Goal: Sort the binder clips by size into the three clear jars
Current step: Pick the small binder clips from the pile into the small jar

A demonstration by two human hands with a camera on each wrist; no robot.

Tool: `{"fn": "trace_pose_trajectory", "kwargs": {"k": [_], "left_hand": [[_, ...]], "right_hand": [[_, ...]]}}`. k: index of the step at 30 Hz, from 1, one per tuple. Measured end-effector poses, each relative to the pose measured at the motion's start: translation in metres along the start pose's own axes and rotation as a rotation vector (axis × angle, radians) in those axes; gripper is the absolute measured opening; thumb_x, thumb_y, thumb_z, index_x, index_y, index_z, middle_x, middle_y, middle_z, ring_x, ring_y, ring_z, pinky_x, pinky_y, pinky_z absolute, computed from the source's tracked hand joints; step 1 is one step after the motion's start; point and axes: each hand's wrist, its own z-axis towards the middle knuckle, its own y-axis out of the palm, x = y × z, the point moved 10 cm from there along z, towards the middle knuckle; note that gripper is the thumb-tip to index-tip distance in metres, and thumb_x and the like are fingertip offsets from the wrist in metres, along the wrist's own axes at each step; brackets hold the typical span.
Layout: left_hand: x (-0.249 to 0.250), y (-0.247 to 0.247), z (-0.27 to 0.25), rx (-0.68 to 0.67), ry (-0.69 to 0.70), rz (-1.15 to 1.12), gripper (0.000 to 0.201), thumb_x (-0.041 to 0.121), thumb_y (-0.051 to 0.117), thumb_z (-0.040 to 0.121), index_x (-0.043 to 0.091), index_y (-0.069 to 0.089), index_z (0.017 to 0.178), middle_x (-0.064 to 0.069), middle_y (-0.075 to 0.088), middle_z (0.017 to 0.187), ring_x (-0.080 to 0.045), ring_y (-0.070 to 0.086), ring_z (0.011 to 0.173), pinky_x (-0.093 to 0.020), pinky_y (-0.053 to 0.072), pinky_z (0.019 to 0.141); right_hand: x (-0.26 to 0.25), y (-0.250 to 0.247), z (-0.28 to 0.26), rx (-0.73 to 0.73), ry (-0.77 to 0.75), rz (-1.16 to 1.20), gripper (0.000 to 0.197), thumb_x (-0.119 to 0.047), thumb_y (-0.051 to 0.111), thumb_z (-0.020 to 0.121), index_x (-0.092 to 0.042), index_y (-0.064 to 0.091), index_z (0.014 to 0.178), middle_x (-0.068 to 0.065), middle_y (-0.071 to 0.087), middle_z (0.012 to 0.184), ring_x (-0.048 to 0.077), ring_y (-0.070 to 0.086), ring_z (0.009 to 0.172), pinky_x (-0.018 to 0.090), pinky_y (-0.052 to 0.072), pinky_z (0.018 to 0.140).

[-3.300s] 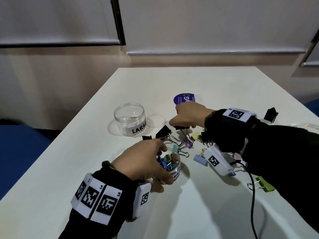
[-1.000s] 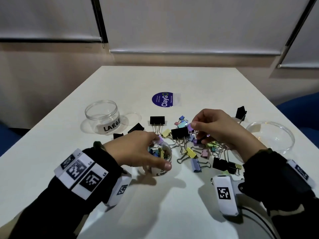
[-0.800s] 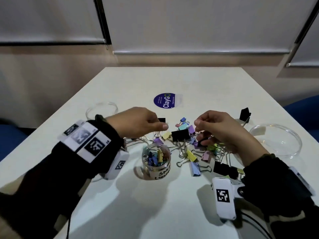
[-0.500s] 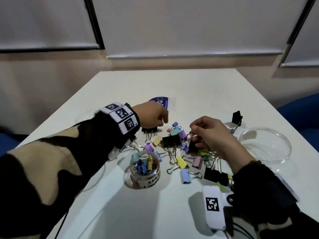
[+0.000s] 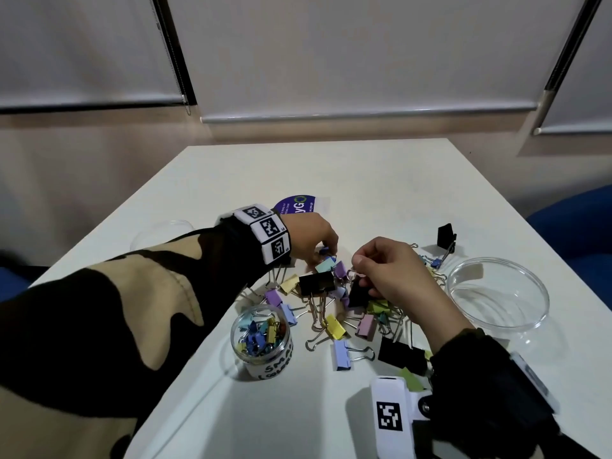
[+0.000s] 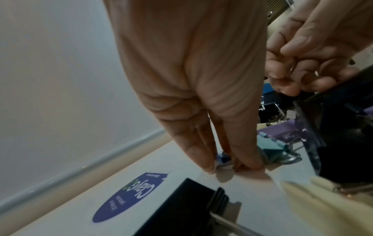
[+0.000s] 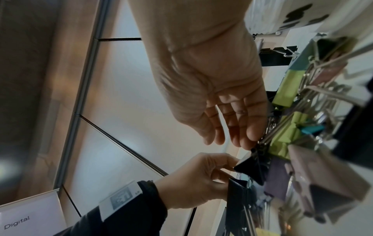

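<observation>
Progress: sorting looks partly done, as a guess from the layout. One jar holds clips, while many clips still lie loose on the tabletop [image 5: 381, 180].
Small jar: nearest of the jars, a clear jar [image 5: 263, 342] with a handwritten label that seems to read "small". It stands upright and is filled most of the way with little clips in blue, yellow, teal and other colours.
Loose pile: binder clips [image 5: 334, 306] lie just beyond and to the right of the small jar, a mixed heap of black, purple, yellow, pink and green ones in more than one size. Their wire handles look tangled together.
Right grip: the right hand [image 5: 394, 276] is over the middle of the pile with fingers curled. It seems to pinch a wire handle by a black clip [image 7: 252, 167], though exactly which clip it has is unclear.
Wide jar: to the right of the pile, a wide clear container [image 5: 496, 293] sits with nothing visible inside it.
Left grip: the left hand [image 5: 311, 240] reaches to the far edge of the pile. Its fingertips [image 6: 206, 164] press down around a tiny blue clip [image 6: 222, 159] on the tabletop, pinching it.
Third jar: at far left, a clear rim [image 5: 159, 231] shows behind the left sleeve. Its contents are hidden.
Beyond: a round blue sticker [image 5: 294, 207] lies flat past the left hand.
Left to do: most medium and large clips appear unsorted.
</observation>
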Motion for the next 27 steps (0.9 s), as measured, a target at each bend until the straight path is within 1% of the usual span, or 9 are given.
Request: {"fn": "trace_pose_trajectory", "kwargs": {"k": [4, 7, 9, 13, 16, 20, 23, 25, 27], "left_hand": [[-0.007, 0.005, 0.001, -0.02, -0.042, -0.098, 0.021, 0.01, 0.073, 0.078, 0.016, 0.07, 0.098, 0.005, 0.071, 0.089, -0.01, 0.065, 0.086, -0.028, 0.054, 0.076], [-0.01, 0.011, 0.0, -0.04, -0.068, -0.154, 0.016, 0.007, 0.07, 0.079, 0.018, 0.068, 0.091, 0.005, 0.071, 0.079, -0.008, 0.066, 0.074, -0.031, 0.057, 0.07], [-0.01, 0.012, -0.001, -0.04, -0.082, -0.179, 0.013, 0.007, 0.067, 0.08, 0.018, 0.066, 0.088, 0.003, 0.071, 0.08, -0.01, 0.066, 0.072, -0.03, 0.056, 0.067], [-0.015, 0.004, -0.004, 0.016, -0.105, -0.202, 0.007, 0.015, 0.067, 0.085, 0.017, 0.067, 0.091, 0.008, 0.064, 0.077, -0.008, 0.061, 0.072, -0.025, 0.047, 0.064], [-0.026, -0.001, -0.007, 0.045, -0.151, -0.196, 0.013, 0.024, 0.07, 0.086, 0.017, 0.07, 0.097, 0.013, 0.054, 0.073, -0.01, 0.056, 0.075, -0.023, 0.042, 0.068], [-0.04, -0.002, -0.016, 0.032, -0.22, -0.264, 0.022, 0.016, 0.059, 0.09, 0.013, 0.07, 0.108, 0.014, 0.056, 0.073, -0.016, 0.061, 0.073, -0.022, 0.041, 0.063], [-0.051, -0.006, -0.025, 0.044, -0.282, -0.369, 0.019, 0.015, 0.053, 0.093, 0.008, 0.07, 0.09, 0.004, 0.063, 0.075, -0.017, 0.065, 0.062, -0.021, 0.042, 0.055], [-0.055, -0.01, -0.029, 0.074, -0.295, -0.329, 0.025, 0.011, 0.044, 0.093, 0.006, 0.061, 0.076, -0.005, 0.056, 0.068, -0.019, 0.057, 0.054, -0.022, 0.043, 0.051], [-0.05, -0.013, -0.031, 0.102, -0.267, -0.237, 0.03, 0.008, 0.04, 0.094, 0.01, 0.051, 0.066, -0.005, 0.05, 0.065, -0.018, 0.048, 0.053, -0.023, 0.04, 0.049]], "right_hand": [[-0.002, 0.002, -0.001, -0.014, -0.01, -0.011, 0.008, -0.021, 0.065, 0.088, -0.014, 0.065, 0.084, 0.005, 0.068, 0.08, 0.024, 0.069, 0.074, 0.044, 0.057, 0.077], [-0.003, 0.002, -0.002, -0.02, -0.015, -0.021, 0.009, -0.022, 0.066, 0.087, -0.015, 0.065, 0.083, 0.004, 0.068, 0.078, 0.022, 0.067, 0.072, 0.042, 0.056, 0.076], [-0.004, 0.002, -0.002, -0.021, -0.022, -0.024, 0.009, -0.023, 0.067, 0.086, -0.015, 0.065, 0.082, 0.004, 0.068, 0.076, 0.021, 0.065, 0.071, 0.041, 0.056, 0.074], [-0.004, 0.003, -0.002, -0.027, -0.026, -0.033, 0.011, -0.026, 0.068, 0.086, -0.016, 0.065, 0.083, 0.005, 0.068, 0.08, 0.022, 0.064, 0.073, 0.038, 0.054, 0.071], [-0.004, 0.005, -0.002, -0.032, -0.028, -0.038, 0.012, -0.027, 0.068, 0.086, -0.015, 0.065, 0.084, 0.003, 0.067, 0.079, 0.02, 0.062, 0.072, 0.034, 0.05, 0.068], [-0.005, 0.005, -0.002, -0.038, -0.034, -0.046, 0.012, -0.026, 0.069, 0.086, -0.015, 0.065, 0.084, 0.002, 0.065, 0.077, 0.02, 0.06, 0.071, 0.031, 0.048, 0.066], [-0.004, 0.005, -0.002, -0.036, -0.036, -0.054, 0.013, -0.027, 0.069, 0.086, -0.015, 0.065, 0.085, 0.003, 0.066, 0.079, 0.02, 0.061, 0.072, 0.031, 0.049, 0.067], [-0.004, 0.005, -0.002, -0.038, -0.037, -0.052, 0.012, -0.027, 0.069, 0.086, -0.015, 0.065, 0.084, 0.004, 0.066, 0.079, 0.019, 0.061, 0.071, 0.03, 0.048, 0.066], [-0.005, 0.006, -0.003, -0.039, -0.04, -0.05, 0.012, -0.026, 0.069, 0.086, -0.015, 0.065, 0.084, 0.003, 0.066, 0.078, 0.019, 0.06, 0.07, 0.029, 0.047, 0.064]]}}
